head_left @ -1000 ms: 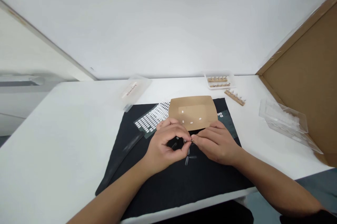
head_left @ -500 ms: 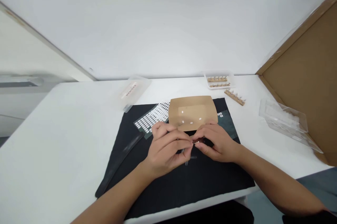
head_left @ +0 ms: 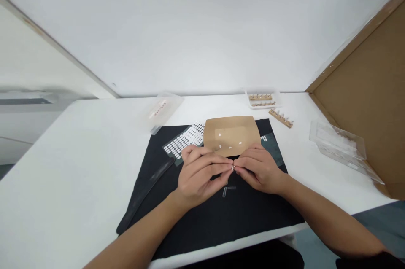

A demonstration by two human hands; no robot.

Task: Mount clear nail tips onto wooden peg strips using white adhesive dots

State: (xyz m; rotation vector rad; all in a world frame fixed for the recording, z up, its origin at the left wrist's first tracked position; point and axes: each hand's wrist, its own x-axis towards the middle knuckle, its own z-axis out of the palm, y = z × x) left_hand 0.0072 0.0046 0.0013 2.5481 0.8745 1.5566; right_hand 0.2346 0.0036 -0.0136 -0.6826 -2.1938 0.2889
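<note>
My left hand [head_left: 202,176] and my right hand [head_left: 261,170] meet fingertip to fingertip above a black cloth [head_left: 190,229]. Both pinch at a tiny pale, shiny piece [head_left: 233,168], too small to make out and mostly covered by the fingers. Just below them, small clear slips [head_left: 224,192] lie on the cloth. Right behind the hands stands a brown paper tray [head_left: 234,127] with several white oval stickers inside. A sheet of white oval stickers [head_left: 186,139] lies partly under the tray's left side, near my left hand.
At the back are a clear lid [head_left: 164,108] and a plastic box [head_left: 276,99] holding pin-studded strips. Another studded strip [head_left: 281,118] lies beside the box. Clear plastic cases [head_left: 341,144] sit at the right by a cardboard panel [head_left: 367,87]. A black curved item [head_left: 152,186] lies left.
My right hand's fingertips have closed in and now touch those of my left hand, over the small piece. The view has shifted slightly.
</note>
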